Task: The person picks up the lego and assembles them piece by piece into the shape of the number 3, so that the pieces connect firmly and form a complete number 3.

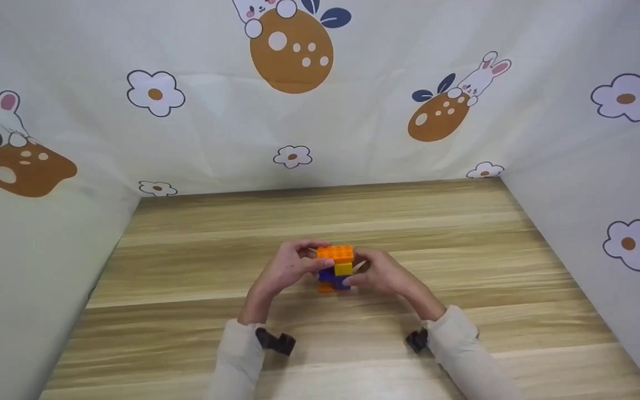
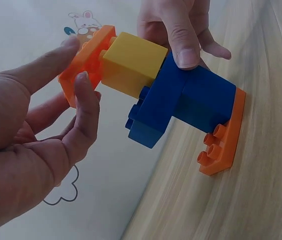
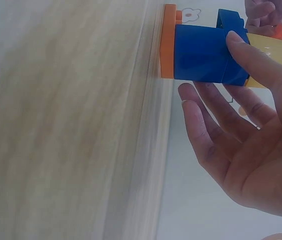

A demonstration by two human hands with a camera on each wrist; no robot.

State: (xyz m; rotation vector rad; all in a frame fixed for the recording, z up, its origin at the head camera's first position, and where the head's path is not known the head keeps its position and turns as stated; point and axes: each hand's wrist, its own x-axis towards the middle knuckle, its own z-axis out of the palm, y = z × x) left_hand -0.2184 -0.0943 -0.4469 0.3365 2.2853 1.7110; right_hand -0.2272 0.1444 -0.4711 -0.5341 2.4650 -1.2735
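Observation:
A small stack of toy building bricks stands on the table. At its foot lies an orange brick (image 2: 225,150) with several bare studs. On it sits a blue brick (image 2: 205,95), then a second blue brick (image 2: 153,112) jutting out to one side. Above these come a yellow brick (image 2: 135,62) and, on top, another orange brick (image 1: 335,253). My left hand (image 1: 286,266) pinches that top orange brick by its edges. My right hand (image 1: 384,272) holds the blue bricks, thumb on one face and fingers behind, partly hidden.
The wood-grain table (image 1: 198,344) carries the stack near its middle. Pale printed cloth (image 1: 214,128) with flowers and rabbits walls in the back and both sides. A dark camera mount (image 1: 276,341) sits at the left cuff, another mount (image 1: 417,340) at the right.

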